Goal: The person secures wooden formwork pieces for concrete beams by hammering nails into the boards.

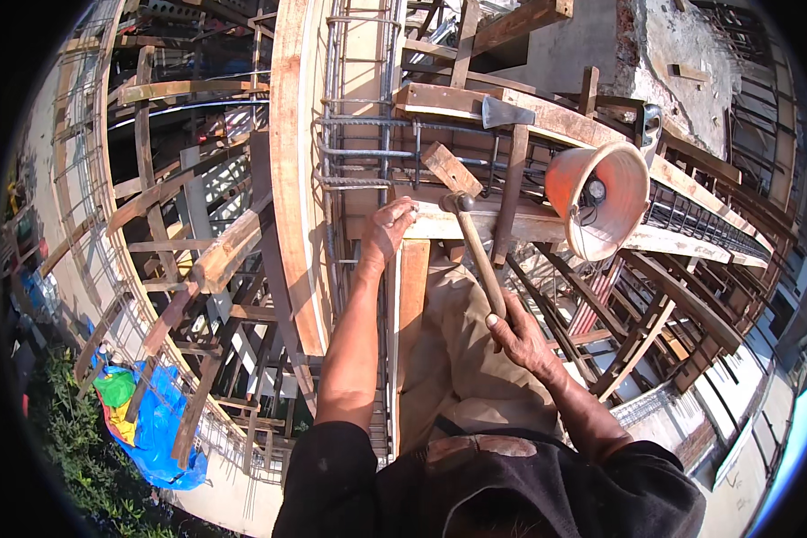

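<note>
My right hand point(516, 339) grips the wooden handle of a hammer point(478, 242). The hammer's metal head hangs over the end of a whitish timber point(484, 224), next to a short wood block point(451, 168). My left hand point(387, 231) is at that timber's left end, beside the rebar cage, with its fingers pinched together. Whatever is between those fingers is too small to make out. Beyond the hammer, a hatchet point(511, 161) hangs by its metal head on a timber beam, handle downward. To its right is an orange bucket point(560, 184) with a round metallic thing inside.
A rebar cage point(359, 134) runs away from me between formwork boards, with a long plank point(296, 179) on its left. Timber props and gaps lie on both sides, open to a lower level. A broken concrete column point(681, 81) stands at far right. Blue sheeting point(166, 421) lies below left.
</note>
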